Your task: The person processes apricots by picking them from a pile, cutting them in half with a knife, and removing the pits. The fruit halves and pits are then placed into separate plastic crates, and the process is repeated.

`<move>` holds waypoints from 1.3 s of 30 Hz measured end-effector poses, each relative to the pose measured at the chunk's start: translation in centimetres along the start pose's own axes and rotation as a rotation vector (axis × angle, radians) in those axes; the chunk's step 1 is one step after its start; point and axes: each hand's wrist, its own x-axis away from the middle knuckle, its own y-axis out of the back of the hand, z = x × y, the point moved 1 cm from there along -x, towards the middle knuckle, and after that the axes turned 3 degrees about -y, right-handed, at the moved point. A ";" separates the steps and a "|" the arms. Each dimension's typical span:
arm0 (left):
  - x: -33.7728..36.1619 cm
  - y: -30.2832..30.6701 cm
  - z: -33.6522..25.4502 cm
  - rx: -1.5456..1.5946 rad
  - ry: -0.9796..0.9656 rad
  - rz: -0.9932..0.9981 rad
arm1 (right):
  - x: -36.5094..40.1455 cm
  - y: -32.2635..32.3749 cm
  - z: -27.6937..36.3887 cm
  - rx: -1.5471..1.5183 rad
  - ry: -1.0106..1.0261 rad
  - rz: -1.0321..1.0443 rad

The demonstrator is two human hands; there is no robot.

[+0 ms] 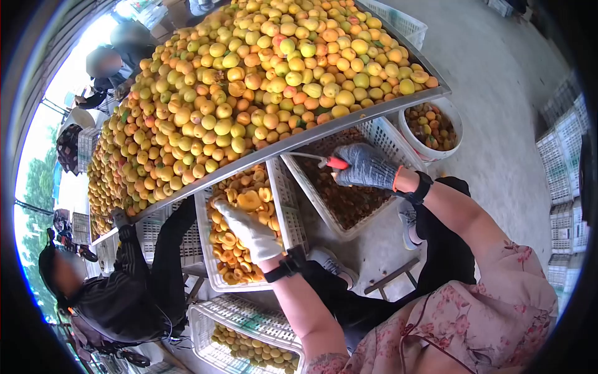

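Note:
My left hand, in a white glove, is over a white crate of halved apricots. Its fingers are bent around an opened apricot at the crate's upper part. In a grey glove, my right hand is closed on the red handle of a knife, whose thin blade points left toward the table edge. Below that hand is a second white crate with dark pits and scraps in it. Whole apricots are heaped on the metal-edged table.
A white bucket of fruit pieces stands right of the table corner. Below my left arm is a crate of greenish fruit. A person in black sits at the left; others are farther back. Stacked crates line the right side.

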 end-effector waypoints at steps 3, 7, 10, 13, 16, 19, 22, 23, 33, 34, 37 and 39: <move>-2.6 3.1 0.9 -0.523 -0.267 -0.314 | -0.4 0.5 -0.3 0.187 0.009 0.071; 0.9 0.3 -2.1 -0.330 -0.115 -0.184 | -3.9 3.3 0.4 0.056 0.041 -0.234; 0.4 -0.4 -0.8 -0.136 -0.086 -0.034 | -9.3 5.2 0.9 0.209 0.060 -0.420; 1.0 -1.3 -0.2 0.021 -0.087 0.062 | -15.4 5.4 1.9 0.363 0.105 -0.470; 1.9 -1.8 -1.0 -0.069 -0.161 0.159 | -20.4 3.5 2.3 0.495 0.169 -0.396; 2.2 -2.0 -1.2 -0.114 -0.093 0.154 | -23.1 1.2 1.9 0.621 0.200 -0.310; 1.7 -1.5 -0.1 -0.143 -0.244 0.242 | -22.8 2.0 2.6 0.330 0.047 -0.198; 1.8 -1.5 -0.1 -0.138 -0.243 0.232 | -21.6 2.4 3.0 -0.002 -0.048 -0.133; 3.5 -4.7 -0.4 0.699 0.094 0.706 | -4.8 -1.8 7.1 -0.561 0.094 0.047; 3.9 -4.5 -0.5 0.680 0.109 0.661 | -4.1 -2.1 7.3 -0.360 0.132 -0.046; 3.9 -3.6 0.1 0.819 0.134 0.768 | -2.2 -2.2 8.1 -0.093 0.237 -0.208; 4.3 -3.2 -0.7 0.865 0.148 0.725 | -1.1 -1.9 8.1 -0.276 0.304 -0.265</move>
